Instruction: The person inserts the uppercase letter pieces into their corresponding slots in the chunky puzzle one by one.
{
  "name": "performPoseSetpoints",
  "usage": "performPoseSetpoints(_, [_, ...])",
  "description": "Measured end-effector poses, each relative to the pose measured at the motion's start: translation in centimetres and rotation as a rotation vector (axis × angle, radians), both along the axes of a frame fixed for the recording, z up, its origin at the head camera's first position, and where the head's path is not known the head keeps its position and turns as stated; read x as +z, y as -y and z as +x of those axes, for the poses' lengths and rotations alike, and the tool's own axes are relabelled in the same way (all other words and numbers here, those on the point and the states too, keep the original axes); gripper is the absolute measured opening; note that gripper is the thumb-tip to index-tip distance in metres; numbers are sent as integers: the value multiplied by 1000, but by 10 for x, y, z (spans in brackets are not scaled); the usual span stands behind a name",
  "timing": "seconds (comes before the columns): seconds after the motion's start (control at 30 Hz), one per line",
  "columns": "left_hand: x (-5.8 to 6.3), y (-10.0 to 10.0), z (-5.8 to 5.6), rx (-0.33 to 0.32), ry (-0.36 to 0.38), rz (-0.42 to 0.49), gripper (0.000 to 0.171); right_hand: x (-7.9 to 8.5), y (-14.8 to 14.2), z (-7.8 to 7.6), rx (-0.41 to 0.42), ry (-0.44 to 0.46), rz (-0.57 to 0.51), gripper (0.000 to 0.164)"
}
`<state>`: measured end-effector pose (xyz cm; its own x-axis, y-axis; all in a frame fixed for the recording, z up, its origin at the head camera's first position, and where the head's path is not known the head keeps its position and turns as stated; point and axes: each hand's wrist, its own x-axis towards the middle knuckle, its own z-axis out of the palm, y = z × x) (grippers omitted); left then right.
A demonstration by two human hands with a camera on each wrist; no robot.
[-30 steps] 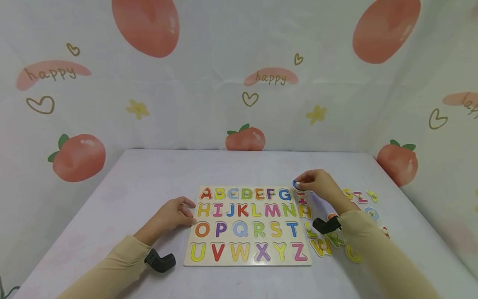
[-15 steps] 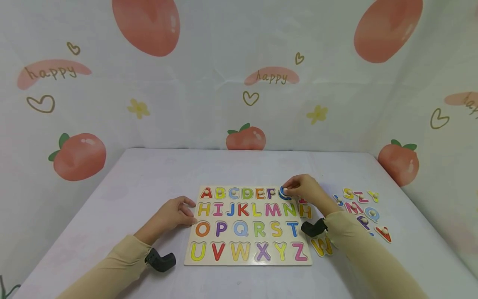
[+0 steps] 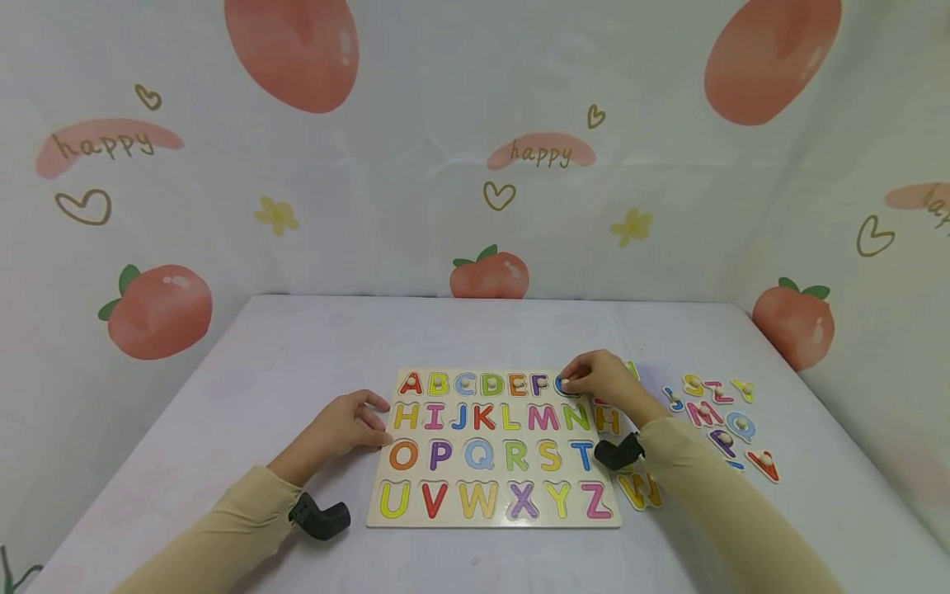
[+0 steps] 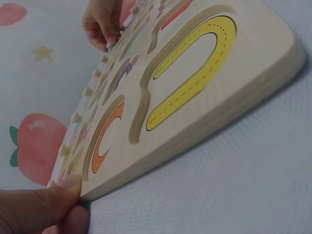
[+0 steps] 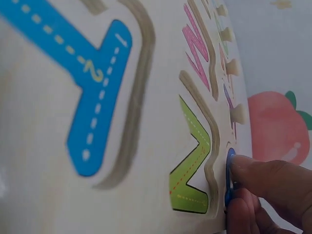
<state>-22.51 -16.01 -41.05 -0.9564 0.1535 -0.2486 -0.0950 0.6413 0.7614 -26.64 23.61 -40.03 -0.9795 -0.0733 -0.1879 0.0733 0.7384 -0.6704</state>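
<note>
A wooden alphabet puzzle board (image 3: pixel 497 516) lies flat on the table. In the head view, my right hand (image 3: pixel 604 379) pinches the blue letter G piece (image 3: pixel 560 386) by its knob, over the G slot at the top right corner. The right wrist view shows the blue piece (image 5: pixel 229 178) edge-on between thumb and finger; whether it sits fully in the recess I cannot tell. My left hand (image 3: pixel 345 429) rests against the board's left edge, thumb (image 4: pixel 68 187) and fingers touching it. Knobbed letters A to F fill the rest of the top row.
Right of the board lie loose letter pieces, among them an orange-yellow H (image 3: pixel 607 419), a W (image 3: pixel 640 490), a pink M (image 3: pixel 703 413), a light blue Q (image 3: pixel 740 426) and a red V (image 3: pixel 764 464). My right forearm covers several others. A printed cloth hangs behind the table.
My right hand has carried the blue G piece leftward from beside the board to the G slot, then lowered slightly. The left hand has stayed at the board's edge.
</note>
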Motion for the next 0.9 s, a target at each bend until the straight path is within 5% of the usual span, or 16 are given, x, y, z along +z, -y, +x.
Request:
performPoseSetpoints(0.53, [-2, -1, -1, -2, -20, -21, 48, 14, -6, 7, -5, -9, 10, 26])
performPoseSetpoints(0.9, [2, -1, 0, -4, 0, -24, 48, 42, -52, 17, -9, -104, -41, 38])
